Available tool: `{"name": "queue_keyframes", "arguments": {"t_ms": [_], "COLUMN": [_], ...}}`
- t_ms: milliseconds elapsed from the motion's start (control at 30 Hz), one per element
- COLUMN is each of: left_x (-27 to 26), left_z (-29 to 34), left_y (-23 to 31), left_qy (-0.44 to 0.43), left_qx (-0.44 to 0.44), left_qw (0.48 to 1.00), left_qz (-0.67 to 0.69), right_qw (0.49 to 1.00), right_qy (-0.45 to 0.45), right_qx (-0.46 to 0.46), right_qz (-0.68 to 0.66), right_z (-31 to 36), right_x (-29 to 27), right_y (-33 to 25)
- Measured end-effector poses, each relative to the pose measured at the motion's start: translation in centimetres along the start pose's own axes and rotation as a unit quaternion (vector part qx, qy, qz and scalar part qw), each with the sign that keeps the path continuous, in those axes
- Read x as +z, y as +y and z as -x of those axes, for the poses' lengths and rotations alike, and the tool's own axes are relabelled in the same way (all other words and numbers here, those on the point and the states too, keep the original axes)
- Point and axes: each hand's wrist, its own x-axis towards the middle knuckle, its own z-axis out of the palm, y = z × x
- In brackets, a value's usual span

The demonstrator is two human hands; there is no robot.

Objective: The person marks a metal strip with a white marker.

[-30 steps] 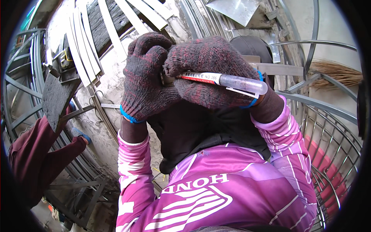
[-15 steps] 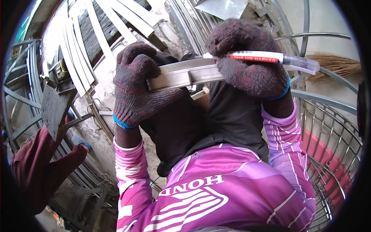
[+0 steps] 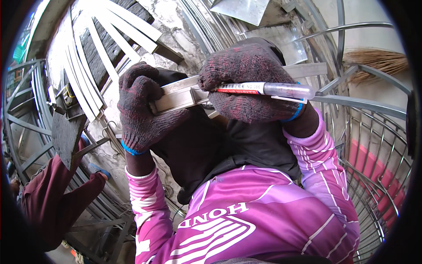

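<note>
My left hand (image 3: 143, 112), in a dark knitted glove with a blue cuff, is closed round the left end of a flat silver metal bar (image 3: 173, 99). The bar lies across above my knees and its far end sticks out past my right wrist. A small upright metal ridge (image 3: 193, 95) stands on its near side, between my hands. In the same kind of glove, my right hand (image 3: 248, 77) pinches a white and red marker pen (image 3: 285, 89) with a clear rear end. The pen's tip is hidden by my fingers, close to the bar.
Long pale metal strips (image 3: 83, 72) fan out on the floor at the far left. At the left, a person's dark red trousers (image 3: 52, 187) show beside a grey board (image 3: 66, 136). A wire basket (image 3: 373, 176), curved metal frames and a straw broom (image 3: 378, 64) stand at the right.
My right hand has slid left along the bar with the marker, nearer my left hand. More of the bar's right end now shows. The whole view has shifted slightly.
</note>
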Motion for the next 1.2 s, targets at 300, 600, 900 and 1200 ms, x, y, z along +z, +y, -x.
{"name": "queue_keyframes", "arguments": {"t_ms": [300,600,900,1200], "left_x": [0.1,0.2,0.3,-0.2], "left_z": [0.0,0.1,-0.1,0.2], "left_y": [-0.6,-0.4,-0.6,-0.7], "left_qy": [0.004,0.021,0.024,0.001], "left_qx": [0.009,-0.001,0.022,0.0], "left_qw": [1.0,1.0,0.999,1.0], "left_qz": [0.005,0.012,0.006,-0.013], "right_qw": [0.999,0.977,0.999,0.973], "right_qy": [0.008,0.108,0.001,0.129], "right_qx": [-0.03,-0.066,-0.028,0.156], "right_qz": [0.011,-0.174,0.028,-0.11], "right_z": [0.3,0.6,0.4,4.8], "right_x": [1.0,2.5,0.7,-4.2], "right_y": [0.8,1.6,0.9,0.5]}}
